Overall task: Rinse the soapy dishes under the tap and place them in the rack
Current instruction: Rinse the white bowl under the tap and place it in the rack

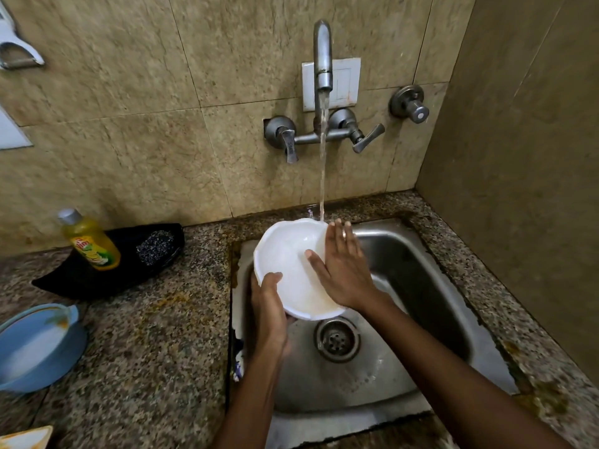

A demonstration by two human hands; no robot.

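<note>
Rinsing underway: left hand [270, 306] gripping white bowl [288, 254] under tap [323, 56] stream; right hand [343, 267], fingers [338, 236] straight, rubbing inside. Blue bowl [35, 348] waiting on counter [155, 345]; rack not showing.

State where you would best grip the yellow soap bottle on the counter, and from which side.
Grip the soap bottle round its yellow body, probably from the right: it stands leaning on the black tray, its narrow grey cap offers less hold, and that side faces the hands.
</note>
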